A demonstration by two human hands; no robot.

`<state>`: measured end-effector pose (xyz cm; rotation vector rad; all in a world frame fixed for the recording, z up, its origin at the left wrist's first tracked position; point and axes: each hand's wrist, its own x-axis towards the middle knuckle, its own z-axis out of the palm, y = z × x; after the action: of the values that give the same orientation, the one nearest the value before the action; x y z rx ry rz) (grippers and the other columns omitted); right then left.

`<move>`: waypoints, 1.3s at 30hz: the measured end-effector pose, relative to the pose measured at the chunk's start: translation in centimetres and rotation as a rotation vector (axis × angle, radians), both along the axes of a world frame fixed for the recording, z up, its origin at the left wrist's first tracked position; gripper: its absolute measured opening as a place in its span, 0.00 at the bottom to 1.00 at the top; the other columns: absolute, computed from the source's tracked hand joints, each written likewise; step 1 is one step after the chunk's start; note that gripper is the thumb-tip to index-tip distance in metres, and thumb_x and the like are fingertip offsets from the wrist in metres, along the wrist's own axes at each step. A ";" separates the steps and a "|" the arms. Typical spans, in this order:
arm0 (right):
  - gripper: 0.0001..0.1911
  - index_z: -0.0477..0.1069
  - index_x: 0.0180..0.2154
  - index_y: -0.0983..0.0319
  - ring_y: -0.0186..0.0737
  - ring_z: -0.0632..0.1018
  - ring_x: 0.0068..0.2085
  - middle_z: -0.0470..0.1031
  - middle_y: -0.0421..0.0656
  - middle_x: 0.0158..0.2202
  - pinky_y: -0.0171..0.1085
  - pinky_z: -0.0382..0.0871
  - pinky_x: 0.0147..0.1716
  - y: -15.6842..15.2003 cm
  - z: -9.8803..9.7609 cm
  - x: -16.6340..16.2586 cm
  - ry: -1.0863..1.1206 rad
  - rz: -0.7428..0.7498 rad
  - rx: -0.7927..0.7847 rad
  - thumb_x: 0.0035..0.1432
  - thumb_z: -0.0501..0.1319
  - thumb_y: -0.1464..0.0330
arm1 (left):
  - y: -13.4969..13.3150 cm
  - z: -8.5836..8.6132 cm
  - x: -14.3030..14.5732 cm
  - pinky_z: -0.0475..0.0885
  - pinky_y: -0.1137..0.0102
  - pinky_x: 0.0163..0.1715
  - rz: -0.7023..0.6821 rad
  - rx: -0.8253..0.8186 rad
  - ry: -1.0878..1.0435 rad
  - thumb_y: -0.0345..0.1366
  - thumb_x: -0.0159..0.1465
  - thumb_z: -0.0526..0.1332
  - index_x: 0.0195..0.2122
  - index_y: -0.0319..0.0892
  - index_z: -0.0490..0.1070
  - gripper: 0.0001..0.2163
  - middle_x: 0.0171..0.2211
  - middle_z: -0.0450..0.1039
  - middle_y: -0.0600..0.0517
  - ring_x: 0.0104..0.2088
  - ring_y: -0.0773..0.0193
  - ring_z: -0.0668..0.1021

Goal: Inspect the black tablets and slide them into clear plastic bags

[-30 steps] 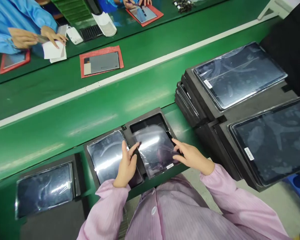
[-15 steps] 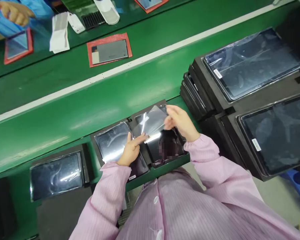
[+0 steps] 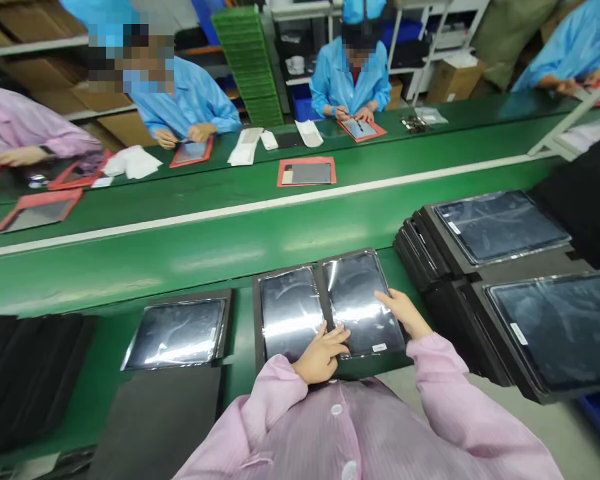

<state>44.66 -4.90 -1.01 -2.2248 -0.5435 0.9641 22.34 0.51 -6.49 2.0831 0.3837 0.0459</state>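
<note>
— Where do the hands sit on the bench [image 3: 190, 250]?

— Both are at the black foam tray [image 3: 330, 373] on the near edge. The right hand [image 3: 403, 312] lies flat on the right side of the right-hand screen panel [image 3: 363, 303], fingers [image 3: 386, 298] together and stretched out, clamped on nothing. The left hand [image 3: 323, 353] rests at the near edge, fingers [image 3: 341, 331] slightly apart, tips touching that same panel's near left corner.

— How does the panel look?

— Dark, glossy, under shiny clear film, with a small white label near its near right corner.

— And the count?

— Two panels in this tray, one in the tray [image 3: 180, 333] to the left, two on the stacked trays [image 3: 460, 267] at right.
</note>
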 end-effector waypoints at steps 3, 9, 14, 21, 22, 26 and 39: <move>0.17 0.69 0.30 0.62 0.50 0.77 0.37 0.77 0.46 0.31 0.42 0.69 0.36 -0.2 1.2 -0.7 0.110 0.080 0.151 0.45 0.58 0.55 | 0.8 0.2 -0.4 0.53 0.47 0.59 0.226 -0.177 -0.101 0.21 0.45 0.53 0.31 0.50 0.77 0.20 0.47 0.76 0.50 0.54 0.54 0.72; 0.25 0.64 0.39 0.61 0.47 0.77 0.43 0.76 0.49 0.42 0.42 0.70 0.41 2.0 1.5 -5.6 0.199 0.144 0.324 0.43 0.54 0.51 | 2.3 0.4 -4.9 0.47 0.53 0.62 0.847 -0.214 -0.213 0.26 0.55 0.54 0.40 0.46 0.74 0.15 0.55 0.69 0.47 0.61 0.57 0.62; 0.13 0.63 0.33 0.60 0.49 0.76 0.45 0.76 0.51 0.40 0.45 0.68 0.45 5.1 -1.1 -10.4 0.138 0.193 0.242 0.46 0.54 0.59 | 3.0 -0.7 -8.1 0.53 0.54 0.61 1.241 -0.431 -0.216 0.30 0.56 0.57 0.50 0.44 0.67 0.18 0.60 0.61 0.45 0.62 0.53 0.60; 0.13 0.59 0.20 0.57 0.54 0.76 0.42 0.73 0.47 0.26 0.46 0.68 0.40 7.1 -2.9 -10.8 0.054 0.229 0.075 0.44 0.63 0.61 | 2.5 -1.8 -8.3 0.60 0.61 0.58 1.278 -0.597 -0.283 0.29 0.54 0.56 0.54 0.43 0.62 0.25 0.61 0.59 0.43 0.61 0.55 0.61; 0.14 0.60 0.20 0.58 0.53 0.77 0.39 0.72 0.45 0.23 0.45 0.69 0.37 7.3 -2.8 -10.8 0.087 0.237 0.074 0.45 0.61 0.59 | 2.5 -1.7 -8.2 0.60 0.61 0.58 1.281 -0.607 -0.291 0.29 0.53 0.57 0.54 0.44 0.63 0.25 0.61 0.60 0.44 0.61 0.55 0.61; 0.17 0.68 0.25 0.62 0.46 0.78 0.31 0.75 0.44 0.23 0.42 0.71 0.31 7.7 -2.4 -11.4 0.269 0.279 0.175 0.47 0.60 0.54 | 3.1 -1.1 -8.1 0.60 0.59 0.58 1.286 -0.619 -0.301 0.30 0.51 0.61 0.55 0.43 0.62 0.27 0.60 0.61 0.42 0.60 0.53 0.64; 0.24 0.68 0.30 0.58 0.47 0.75 0.42 0.75 0.45 0.39 0.46 0.68 0.45 1.9 3.8 -10.5 0.355 0.331 0.703 0.34 0.71 0.53 | 4.6 7.3 -8.2 0.75 0.59 0.34 0.973 -0.454 -0.535 0.50 0.36 0.72 0.22 0.41 0.75 0.19 0.24 0.77 0.47 0.29 0.54 0.79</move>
<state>34.14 -2.97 2.78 -1.3323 -0.9290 1.0882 14.10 5.09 0.81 1.2108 0.9292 0.9707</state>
